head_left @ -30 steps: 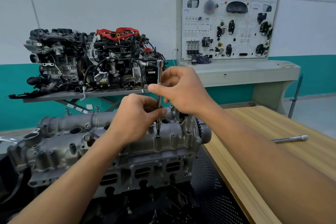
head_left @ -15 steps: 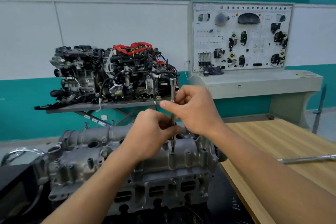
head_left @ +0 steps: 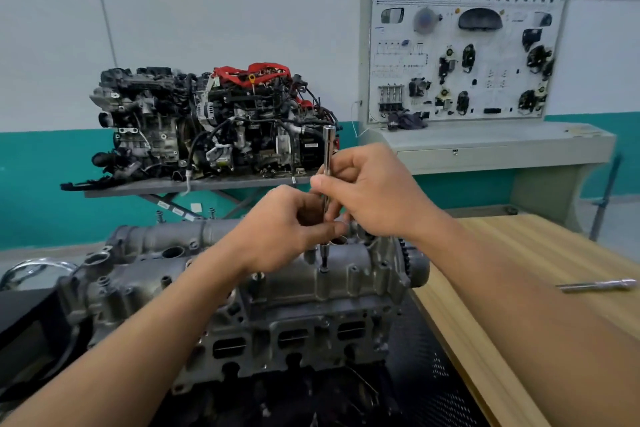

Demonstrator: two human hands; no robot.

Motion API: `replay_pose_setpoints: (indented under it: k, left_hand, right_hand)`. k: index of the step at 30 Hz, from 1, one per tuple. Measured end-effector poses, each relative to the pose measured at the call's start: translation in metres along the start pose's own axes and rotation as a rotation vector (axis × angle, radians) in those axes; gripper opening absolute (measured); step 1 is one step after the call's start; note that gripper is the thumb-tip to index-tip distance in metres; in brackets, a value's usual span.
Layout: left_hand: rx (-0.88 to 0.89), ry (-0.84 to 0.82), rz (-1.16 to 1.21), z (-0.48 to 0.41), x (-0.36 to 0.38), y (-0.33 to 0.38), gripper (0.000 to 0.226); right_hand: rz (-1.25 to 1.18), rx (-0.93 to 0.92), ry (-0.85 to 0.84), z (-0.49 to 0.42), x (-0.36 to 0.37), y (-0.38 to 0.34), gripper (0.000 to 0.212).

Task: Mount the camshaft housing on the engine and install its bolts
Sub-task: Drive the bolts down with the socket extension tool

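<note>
The grey cast camshaft housing (head_left: 145, 274) lies on top of the engine (head_left: 277, 336) in front of me. A slim steel extension bar (head_left: 328, 146) stands upright with its lower tip on a bolt (head_left: 323, 269) at the housing's near edge, right of the middle. My left hand (head_left: 280, 236) pinches the bar's lower part just above the housing. My right hand (head_left: 374, 191) grips the bar higher up, with the thumb and fingers curled round it. The bar's middle is hidden by both hands.
A wooden table (head_left: 540, 253) stands to the right, with a steel ratchet handle (head_left: 595, 285) lying on it. Behind, another engine (head_left: 214, 121) sits on a grey stand. A white training board (head_left: 464, 55) stands on a console at the back right. A black mesh surface (head_left: 429, 371) lies beneath the engine.
Both hands have stayed on the upright bar over the same bolt, and my fingers have shifted slightly around it. My head has tilted up, so everything sits lower in view.
</note>
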State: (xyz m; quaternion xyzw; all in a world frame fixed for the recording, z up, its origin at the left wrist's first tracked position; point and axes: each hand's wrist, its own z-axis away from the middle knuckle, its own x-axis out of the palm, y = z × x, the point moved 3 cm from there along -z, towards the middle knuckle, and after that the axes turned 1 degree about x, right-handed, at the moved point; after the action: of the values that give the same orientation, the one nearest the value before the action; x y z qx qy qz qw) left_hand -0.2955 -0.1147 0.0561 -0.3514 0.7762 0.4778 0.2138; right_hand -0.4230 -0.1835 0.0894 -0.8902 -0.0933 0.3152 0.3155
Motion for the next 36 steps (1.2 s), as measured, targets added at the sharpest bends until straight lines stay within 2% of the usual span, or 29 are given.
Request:
replay_pose_setpoints:
  k: [2, 5, 7, 10, 11, 13, 18, 21, 23, 28, 31, 36]
  left_hand:
    - [0.009, 0.110, -0.068, 0.000, 0.001, 0.002, 0.032]
    - [-0.001, 0.222, -0.014, 0.001, 0.001, 0.004, 0.016]
    - [0.001, 0.227, -0.019, 0.001, 0.000, 0.003, 0.012]
    - [0.038, 0.116, -0.096, 0.001, 0.002, 0.005, 0.013]
    - [0.044, 0.075, -0.064, 0.002, 0.001, 0.005, 0.011]
    - [0.039, 0.005, 0.058, 0.002, -0.002, 0.003, 0.008]
    - [0.035, -0.049, 0.216, 0.004, -0.002, -0.002, 0.016]
    - [0.015, 0.020, 0.144, 0.004, 0.004, -0.003, 0.009]
    - [-0.015, 0.110, 0.070, 0.002, 0.008, -0.006, 0.020]
    - [-0.050, 0.196, 0.181, 0.001, 0.014, -0.010, 0.027]
    - [-0.008, 0.173, 0.175, 0.000, 0.014, -0.013, 0.028]
    - [0.054, 0.000, 0.254, 0.000, 0.006, -0.004, 0.040]
  right_hand:
    - [0.000, 0.020, 0.120, 0.002, 0.003, 0.003, 0.029]
    - [0.059, 0.013, 0.296, 0.003, 0.004, 0.004, 0.039]
    - [0.123, 0.015, 0.312, 0.002, 0.002, 0.004, 0.040]
    - [0.023, 0.022, 0.126, -0.001, 0.000, 0.001, 0.022]
    - [-0.024, 0.023, 0.044, -0.001, -0.001, -0.001, 0.013]
    - [-0.042, 0.023, -0.083, 0.000, -0.003, -0.003, 0.010]
    - [-0.047, 0.006, -0.135, 0.001, -0.010, -0.004, 0.008]
    - [-0.062, -0.002, -0.075, 0.002, -0.005, -0.001, 0.011]
    - [-0.068, -0.007, -0.014, 0.002, -0.002, 0.002, 0.014]
    - [-0.027, -0.032, 0.087, 0.002, 0.000, 0.002, 0.021]
    - [0.026, -0.033, 0.151, 0.001, 0.001, 0.003, 0.025]
    - [0.150, -0.037, 0.287, 0.001, 0.008, 0.000, 0.032]
